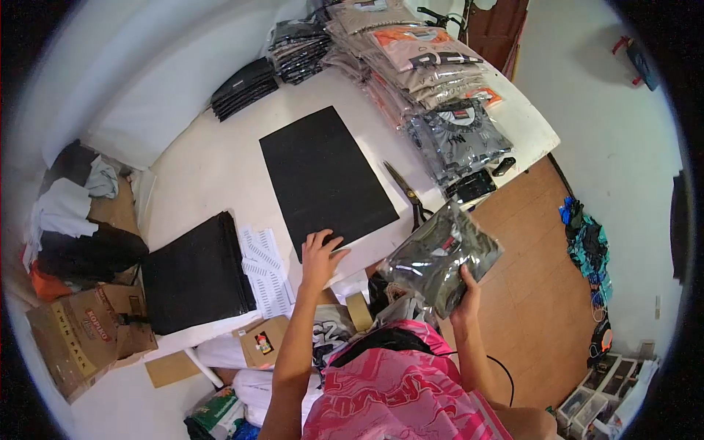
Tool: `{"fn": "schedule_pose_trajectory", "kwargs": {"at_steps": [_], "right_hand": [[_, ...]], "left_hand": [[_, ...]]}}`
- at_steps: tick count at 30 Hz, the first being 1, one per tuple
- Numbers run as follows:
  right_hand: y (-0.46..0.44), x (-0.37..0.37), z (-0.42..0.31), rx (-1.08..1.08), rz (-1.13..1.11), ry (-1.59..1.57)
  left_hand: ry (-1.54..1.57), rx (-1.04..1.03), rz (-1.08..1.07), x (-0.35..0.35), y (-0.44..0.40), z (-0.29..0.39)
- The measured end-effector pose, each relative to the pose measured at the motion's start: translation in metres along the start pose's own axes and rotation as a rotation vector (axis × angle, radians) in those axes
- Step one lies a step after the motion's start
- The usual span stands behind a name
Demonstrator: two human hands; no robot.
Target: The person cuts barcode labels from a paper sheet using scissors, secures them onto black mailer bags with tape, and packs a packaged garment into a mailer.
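My left hand (320, 253) rests with its fingers apart on the near edge of a flat black rectangular sheet (326, 176) on the white table. Off the table's near edge, my right hand (465, 297) grips a folded dark olive garment in clear plastic (444, 253); the thumb lies on top and the other fingers are hidden underneath. A pair of scissors (408, 189) with dark handles lies between the black sheet and the stacked packages. The held package partly overlaps the view of its handles.
A black stack (198, 275) and printed white papers (265, 271) lie at the table's left. Bagged garments (433, 62) are piled at the far end, with a grey bagged shirt (462, 136) and a phone (471, 186) nearer. A cardboard box (88, 337) stands lower left.
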State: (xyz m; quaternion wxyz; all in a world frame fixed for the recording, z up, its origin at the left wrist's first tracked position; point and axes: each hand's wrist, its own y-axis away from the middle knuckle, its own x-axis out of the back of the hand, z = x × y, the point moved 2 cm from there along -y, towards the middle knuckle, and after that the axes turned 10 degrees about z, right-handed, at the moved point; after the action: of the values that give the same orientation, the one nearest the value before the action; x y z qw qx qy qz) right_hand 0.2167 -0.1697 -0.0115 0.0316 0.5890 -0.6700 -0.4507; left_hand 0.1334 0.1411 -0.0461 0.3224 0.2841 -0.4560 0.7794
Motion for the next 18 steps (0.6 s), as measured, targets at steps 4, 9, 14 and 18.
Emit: {"fn": "schedule_pose_trajectory", "kwargs": {"at_steps": [4, 9, 14, 18], "right_hand": [[0.01, -0.003, 0.015, -0.101, -0.05, 0.058], [0.003, -0.001, 0.035, -0.243, -0.08, 0.15], [0.001, -0.005, 0.059, -0.257, -0.114, 0.211], [0.004, -0.019, 0.075, -0.312, -0.151, 0.28]], "left_hand": [[0.044, -0.023, 0.018, -0.011, -0.002, -0.017], [0.011, -0.047, 0.038, -0.011, -0.012, -0.018], [0.057, 0.026, 0.017, -0.001, -0.034, -0.016], [0.108, -0.052, 0.003, 0.004, -0.046, -0.011]]}}
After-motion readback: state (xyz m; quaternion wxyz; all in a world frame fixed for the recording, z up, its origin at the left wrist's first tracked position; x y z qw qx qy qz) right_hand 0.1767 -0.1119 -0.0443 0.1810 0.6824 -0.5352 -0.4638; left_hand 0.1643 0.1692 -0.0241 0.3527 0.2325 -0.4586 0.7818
